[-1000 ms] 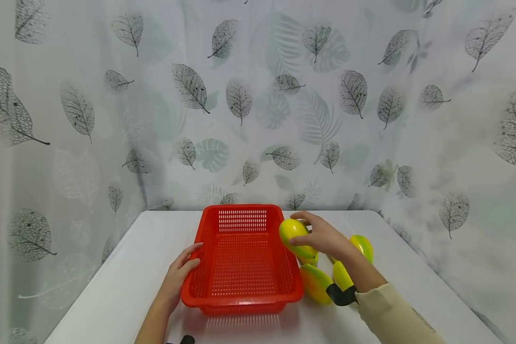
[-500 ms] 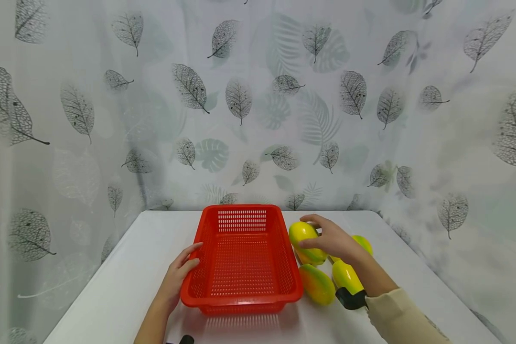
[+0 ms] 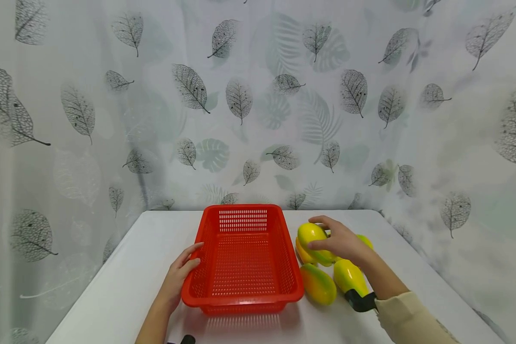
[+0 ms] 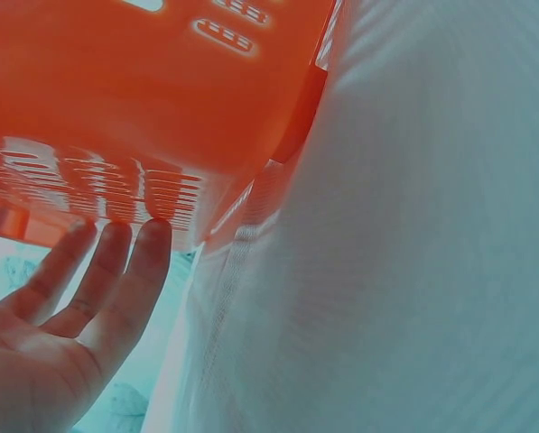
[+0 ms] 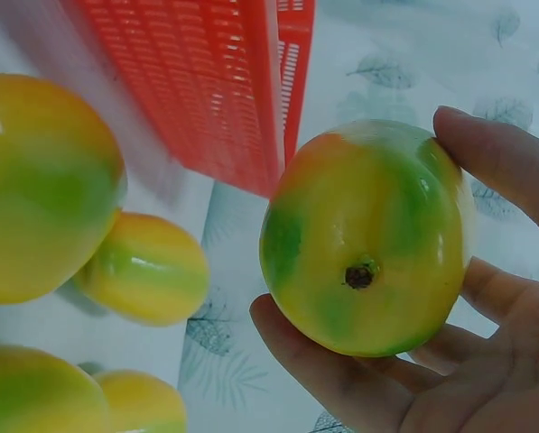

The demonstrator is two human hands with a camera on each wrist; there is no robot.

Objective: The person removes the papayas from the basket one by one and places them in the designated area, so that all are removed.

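Observation:
My right hand (image 3: 346,243) holds a yellow-green mango (image 3: 311,233) between thumb and fingers, just right of a red plastic basket (image 3: 240,302). Seen from the right wrist, the mango's dark stem end faces the camera, and the fingers and thumb (image 5: 319,361) wrap its sides. At the basket's left rim, my left hand (image 3: 176,277) grips the edge. Three of its fingers (image 4: 129,293) touch the slotted outer wall in the left wrist view; the thumb is out of sight there.
Several more mangoes lie on the white table right of the basket: a near one (image 3: 319,285), another (image 3: 350,276) beside the right wrist, and one (image 3: 303,251) partly behind the held mango. A leaf-patterned curtain (image 3: 258,119) hangs behind the table.
My right hand has moved right and slightly down with the mango, away from the basket's right rim toward the other mangoes. The left hand and basket have stayed in place.

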